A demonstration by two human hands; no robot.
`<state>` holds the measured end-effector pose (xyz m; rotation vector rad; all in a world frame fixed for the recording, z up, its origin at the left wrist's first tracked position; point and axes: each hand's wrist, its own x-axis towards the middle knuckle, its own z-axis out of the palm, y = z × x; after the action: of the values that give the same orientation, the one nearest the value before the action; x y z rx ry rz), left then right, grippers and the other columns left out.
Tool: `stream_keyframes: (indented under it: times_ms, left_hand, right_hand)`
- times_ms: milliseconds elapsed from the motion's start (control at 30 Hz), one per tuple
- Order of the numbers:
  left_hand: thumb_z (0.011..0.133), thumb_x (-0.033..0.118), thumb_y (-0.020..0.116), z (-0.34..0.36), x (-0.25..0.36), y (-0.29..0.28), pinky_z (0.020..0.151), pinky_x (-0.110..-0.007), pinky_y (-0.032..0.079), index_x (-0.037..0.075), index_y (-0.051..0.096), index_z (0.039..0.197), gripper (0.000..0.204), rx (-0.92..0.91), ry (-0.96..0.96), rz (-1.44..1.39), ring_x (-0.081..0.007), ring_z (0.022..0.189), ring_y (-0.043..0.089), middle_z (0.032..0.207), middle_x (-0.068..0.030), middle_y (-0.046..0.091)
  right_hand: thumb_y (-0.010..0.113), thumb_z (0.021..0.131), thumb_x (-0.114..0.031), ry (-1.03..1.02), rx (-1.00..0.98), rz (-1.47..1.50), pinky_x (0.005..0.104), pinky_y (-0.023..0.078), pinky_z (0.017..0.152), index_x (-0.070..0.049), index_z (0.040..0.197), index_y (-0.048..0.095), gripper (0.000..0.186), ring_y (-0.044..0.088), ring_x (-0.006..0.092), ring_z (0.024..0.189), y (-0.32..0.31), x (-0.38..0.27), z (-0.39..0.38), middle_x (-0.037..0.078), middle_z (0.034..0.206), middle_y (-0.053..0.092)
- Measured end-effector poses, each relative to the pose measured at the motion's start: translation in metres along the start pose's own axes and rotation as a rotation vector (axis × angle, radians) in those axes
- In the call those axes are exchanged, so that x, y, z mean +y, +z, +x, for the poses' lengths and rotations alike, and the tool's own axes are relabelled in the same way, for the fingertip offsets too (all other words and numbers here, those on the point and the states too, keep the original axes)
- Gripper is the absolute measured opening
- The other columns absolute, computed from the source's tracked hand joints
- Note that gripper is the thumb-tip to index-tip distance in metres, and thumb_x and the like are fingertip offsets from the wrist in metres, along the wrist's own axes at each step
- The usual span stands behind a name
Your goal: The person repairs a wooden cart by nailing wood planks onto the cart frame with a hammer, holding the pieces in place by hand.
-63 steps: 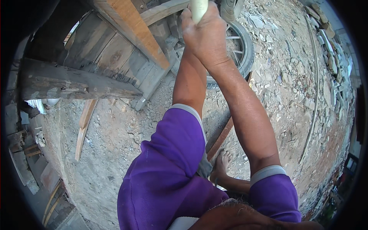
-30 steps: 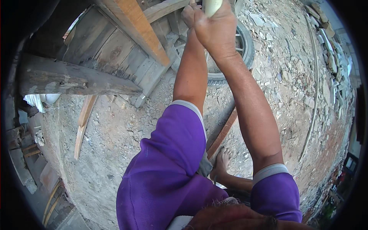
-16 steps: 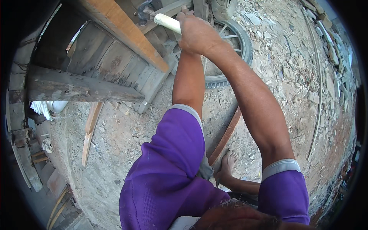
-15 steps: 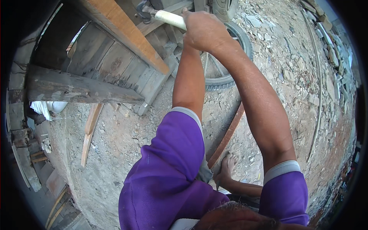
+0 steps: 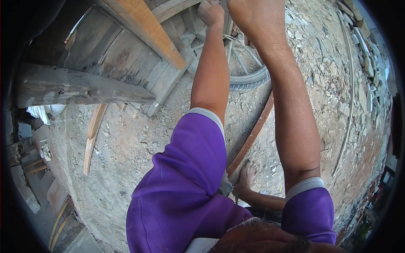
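Observation:
My left hand (image 5: 211, 13) is closed at the upper edge, by the end of a curved grey wooden piece (image 5: 175, 8). What it grips, if anything, is hidden. To its right and larger in view, my right hand (image 5: 257, 17) is raised and cut off by the upper edge, so its fingers do not show. No hammer is visible now. Below my hands stands a spoked wheel (image 5: 249, 81) with a grey tyre, partly behind my left forearm. An orange-brown timber beam (image 5: 145, 29) slants down left of my left arm, against grey wooden boards (image 5: 122, 63).
A thick weathered beam (image 5: 84, 88) crosses at left. A reddish-brown strip (image 5: 253, 139) lies by a bare foot (image 5: 247, 175). Loose wood pieces (image 5: 93, 137) lie on the rubble ground. Broken stone slabs (image 5: 366, 55) are piled at far right.
My right hand, earlier around a white-handled hammer, has risen to the upper edge, and the hammer has left view. My left hand, formerly behind it, now shows. The view has shifted slightly.

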<state>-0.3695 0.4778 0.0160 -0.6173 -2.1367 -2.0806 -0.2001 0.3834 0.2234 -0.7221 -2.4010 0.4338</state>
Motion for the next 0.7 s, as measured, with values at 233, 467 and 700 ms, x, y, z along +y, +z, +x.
stream_keyframes:
  times_ms: [233, 467, 700]
  left_hand:
    - [0.094, 0.031, 0.059, -0.006, -0.015, -0.011, 0.07, -0.046, 0.051, -0.001, 0.069, 0.081, 0.036, 0.012, -0.034, -0.003, -0.0381, 0.073, 0.066, 0.079, -0.0208, 0.07]
    - [0.094, 0.031, 0.059, -0.009, 0.006, 0.009, 0.07, -0.046, 0.051, -0.001, 0.069, 0.081, 0.036, -0.014, -0.002, -0.004, -0.0385, 0.074, 0.066, 0.08, -0.0213, 0.07]
    - [0.094, 0.031, 0.059, 0.002, -0.001, -0.013, 0.071, -0.047, 0.05, -0.001, 0.069, 0.081, 0.037, -0.009, 0.025, 0.02, -0.0389, 0.075, 0.066, 0.08, -0.0217, 0.07]
  right_hand:
    - [0.068, 0.08, -0.015, -0.065, -0.246, -0.101, 0.0481, 0.054, 0.081, 0.001, 0.111, 0.062, 0.036, 0.069, 0.0395, 0.085, 0.031, 0.013, -0.015, 0.023, 0.086, 0.07]
    - [0.067, 0.08, -0.014, 0.061, 0.269, 0.225, 0.0496, 0.055, 0.075, 0.001, 0.108, 0.062, 0.032, 0.069, 0.0412, 0.08, 0.048, 0.0, -0.021, 0.022, 0.083, 0.07]
    - [0.068, 0.076, -0.007, -0.009, -0.16, 0.141, 0.049, 0.055, 0.083, 0.002, 0.099, 0.061, 0.026, 0.068, 0.043, 0.088, 0.007, -0.01, -0.011, 0.025, 0.094, 0.068]
